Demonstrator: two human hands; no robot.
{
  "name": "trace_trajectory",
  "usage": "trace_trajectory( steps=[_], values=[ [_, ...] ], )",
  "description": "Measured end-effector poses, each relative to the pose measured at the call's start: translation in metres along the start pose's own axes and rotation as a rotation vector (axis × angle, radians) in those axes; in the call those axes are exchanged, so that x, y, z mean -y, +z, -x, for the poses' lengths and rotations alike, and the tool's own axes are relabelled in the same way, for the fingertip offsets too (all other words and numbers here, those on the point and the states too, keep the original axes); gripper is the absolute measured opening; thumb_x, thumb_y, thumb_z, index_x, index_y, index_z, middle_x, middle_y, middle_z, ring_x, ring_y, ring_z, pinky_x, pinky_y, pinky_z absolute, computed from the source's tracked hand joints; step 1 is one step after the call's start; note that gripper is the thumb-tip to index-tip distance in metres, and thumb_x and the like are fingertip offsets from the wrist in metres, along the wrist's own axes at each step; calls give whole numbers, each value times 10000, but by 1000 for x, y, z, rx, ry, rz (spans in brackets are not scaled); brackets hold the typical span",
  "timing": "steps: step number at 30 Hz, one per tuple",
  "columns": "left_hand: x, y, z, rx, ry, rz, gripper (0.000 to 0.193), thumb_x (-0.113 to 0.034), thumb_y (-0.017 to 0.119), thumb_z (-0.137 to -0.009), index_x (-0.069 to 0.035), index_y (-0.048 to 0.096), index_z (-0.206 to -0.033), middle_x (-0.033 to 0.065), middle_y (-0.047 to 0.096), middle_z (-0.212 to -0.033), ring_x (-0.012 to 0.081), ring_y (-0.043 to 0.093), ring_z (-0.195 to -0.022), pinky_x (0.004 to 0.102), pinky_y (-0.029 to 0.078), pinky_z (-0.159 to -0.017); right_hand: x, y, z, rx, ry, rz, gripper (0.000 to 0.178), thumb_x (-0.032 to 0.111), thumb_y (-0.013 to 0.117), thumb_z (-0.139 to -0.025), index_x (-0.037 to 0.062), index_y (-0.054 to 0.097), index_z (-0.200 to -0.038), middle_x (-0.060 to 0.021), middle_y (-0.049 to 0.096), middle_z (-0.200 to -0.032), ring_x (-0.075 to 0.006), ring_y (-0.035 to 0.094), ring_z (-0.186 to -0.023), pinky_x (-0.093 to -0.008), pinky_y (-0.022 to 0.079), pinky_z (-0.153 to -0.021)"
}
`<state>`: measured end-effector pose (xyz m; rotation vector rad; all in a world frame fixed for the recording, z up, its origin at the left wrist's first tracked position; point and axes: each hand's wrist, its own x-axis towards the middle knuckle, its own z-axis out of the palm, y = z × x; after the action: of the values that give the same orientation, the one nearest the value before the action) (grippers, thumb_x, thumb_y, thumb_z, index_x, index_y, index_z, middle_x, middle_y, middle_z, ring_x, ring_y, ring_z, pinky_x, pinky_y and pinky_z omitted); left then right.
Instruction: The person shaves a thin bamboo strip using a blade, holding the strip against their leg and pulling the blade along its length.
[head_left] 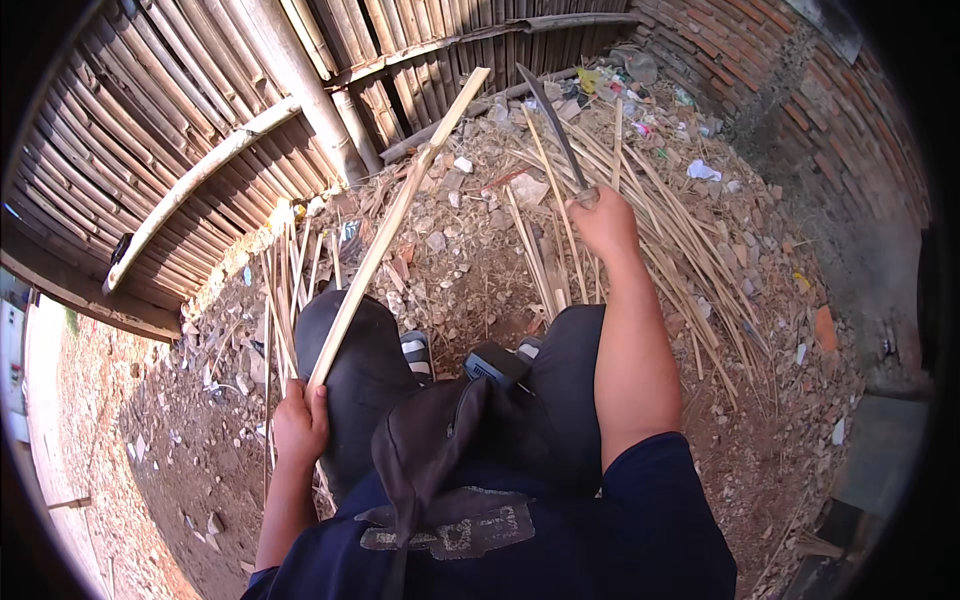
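My left hand point(301, 422) is closed around the lower end of a long, pale bamboo strip point(400, 212), which slants up and away past my left knee. In my right hand point(606, 222) is the handle of a machete point(556, 125); its dark blade points away and slightly left, apart from the strip. Beyond and right of my right hand lies a spread pile of split bamboo strips point(675, 235) on the ground. More strips point(284, 290) lean beside my left knee, and a few point(535, 255) stand by my right knee.
A bamboo wall point(200, 120) with round poles rises at the far left. At the far right stands a brick wall point(830, 110). Rubble and scraps of litter point(703, 171) cover the dirt ground. A dark boxy object point(496, 364) sits between my knees, near my sandals point(416, 352).
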<state>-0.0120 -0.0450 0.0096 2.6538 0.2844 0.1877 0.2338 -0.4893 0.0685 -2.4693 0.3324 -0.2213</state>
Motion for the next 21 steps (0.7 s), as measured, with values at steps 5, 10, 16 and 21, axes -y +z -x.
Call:
trace_trajectory(
  steps=[5,10,16,21],
  values=[
    [-20,-24,-23,170,-7,-153,413,-393,543,-1022,-8,530,-874,290,628,-712,512,618,-698,592,455,-626,25,-11,21,107,-85,4,395,313,729,-846,72,683,-1155,-198,725,-978,-394,691,-940,-474,541,-816],
    [-13,-17,-31,103,28,-101,462,-383,550,-1017,-2,526,-757,282,600,-665,503,606,-651,577,447,-609,44,25,44,353,-406,142,401,342,765,-822,72,693,-1110,-215,708,-914,-401,695,-883,-488,537,-773],
    [-10,-12,-28,56,32,-97,454,-375,594,-991,-8,523,-734,272,585,-633,490,599,-609,560,448,-575,25,58,24,529,-470,220,444,308,760,-812,153,689,-1221,-162,722,-1062,-363,687,-1019,-471,549,-879],
    [-5,-11,-29,31,53,-93,469,-410,601,-979,-20,522,-730,264,602,-639,488,615,-625,568,465,-593,39,41,26,487,-256,208,501,294,732,-834,108,658,-1293,-192,705,-1155,-361,673,-1084,-467,535,-934]
  ],
)
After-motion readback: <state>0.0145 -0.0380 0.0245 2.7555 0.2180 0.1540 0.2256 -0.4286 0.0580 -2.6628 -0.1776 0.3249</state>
